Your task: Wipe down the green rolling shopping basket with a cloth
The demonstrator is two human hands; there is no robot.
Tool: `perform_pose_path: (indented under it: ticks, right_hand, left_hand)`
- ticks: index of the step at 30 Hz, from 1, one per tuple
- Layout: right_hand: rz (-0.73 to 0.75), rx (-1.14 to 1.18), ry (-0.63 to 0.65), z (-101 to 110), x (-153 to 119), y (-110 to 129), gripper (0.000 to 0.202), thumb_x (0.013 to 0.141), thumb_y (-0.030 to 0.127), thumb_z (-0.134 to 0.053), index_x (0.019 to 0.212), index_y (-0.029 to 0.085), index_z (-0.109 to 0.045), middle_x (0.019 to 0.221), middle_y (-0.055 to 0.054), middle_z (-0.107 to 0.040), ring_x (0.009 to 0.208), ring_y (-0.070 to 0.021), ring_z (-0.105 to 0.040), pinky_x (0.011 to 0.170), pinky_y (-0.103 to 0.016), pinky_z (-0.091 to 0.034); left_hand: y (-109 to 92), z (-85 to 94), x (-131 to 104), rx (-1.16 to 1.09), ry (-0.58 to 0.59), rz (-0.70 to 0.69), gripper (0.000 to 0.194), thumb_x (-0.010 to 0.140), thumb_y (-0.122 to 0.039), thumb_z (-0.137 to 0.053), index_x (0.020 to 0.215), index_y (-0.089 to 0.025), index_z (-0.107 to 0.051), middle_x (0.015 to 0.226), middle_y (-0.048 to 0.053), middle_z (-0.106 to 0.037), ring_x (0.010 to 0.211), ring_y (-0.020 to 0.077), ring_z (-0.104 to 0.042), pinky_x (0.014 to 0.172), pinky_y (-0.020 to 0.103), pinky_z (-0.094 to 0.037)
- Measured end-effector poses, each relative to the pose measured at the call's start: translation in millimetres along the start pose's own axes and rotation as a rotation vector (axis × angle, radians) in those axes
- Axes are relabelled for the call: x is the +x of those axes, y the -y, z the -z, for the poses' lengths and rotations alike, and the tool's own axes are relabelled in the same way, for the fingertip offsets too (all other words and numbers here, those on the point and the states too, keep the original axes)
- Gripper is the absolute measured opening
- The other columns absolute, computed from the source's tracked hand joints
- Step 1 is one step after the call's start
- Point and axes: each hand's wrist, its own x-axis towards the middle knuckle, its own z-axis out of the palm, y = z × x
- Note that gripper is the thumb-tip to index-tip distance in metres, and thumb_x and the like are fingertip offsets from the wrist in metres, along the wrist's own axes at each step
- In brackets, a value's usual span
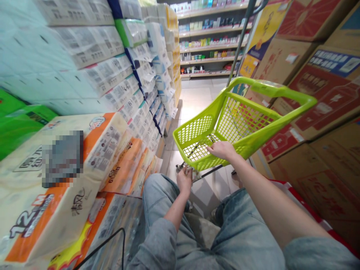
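A lime-green shopping cart stands in front of me, its handle toward the upper right. My right hand is closed over the near rim of the basket. Below and left of it, my left hand is low at the cart's lower corner, its fingers pinched on a pale, crumpled piece of material like a cloth or wipe, beside the frame. The basket's mesh floor shows with nothing resting on it that I can make out.
Packs of tissue are stacked along the left, with a blurred-out dark object on top. Cardboard boxes rise on the right. Shelves of small products stand at the aisle's far end. A thin black metal bar is at lower left.
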Motion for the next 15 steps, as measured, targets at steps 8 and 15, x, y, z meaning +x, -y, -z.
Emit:
perform_pose_path:
  ticks: [8,15]
  right_hand:
    - [0.001,0.0,0.005,1.0,-0.5,1.0,0.064,0.09,0.049,-0.02,0.093,0.013,-0.073,0.099,-0.017,-0.07,0.095,-0.0257,-0.064,0.08,-0.033,-0.044]
    - [0.011,0.003,-0.004,0.8,-1.1,3.6,0.067,0.09,0.05,-0.018,0.093,0.013,-0.073,0.098,-0.017,-0.07,0.095,-0.0272,-0.064,0.078,-0.035,-0.044]
  left_hand:
    - [-5.9,-6.1,-19.8,-0.012,-0.018,-0.144,0.022,0.085,-0.027,-0.049,0.091,-0.016,-0.066,0.095,0.01,-0.065,0.092,0.0214,-0.061,0.084,0.035,-0.047]
    - [-7.0,-9.6,-36.7,0.044,-0.045,-0.308,0.028,0.088,-0.022,-0.044,0.112,-0.016,-0.056,0.109,0.013,-0.049,0.107,0.0232,-0.052,0.094,0.04,-0.044]
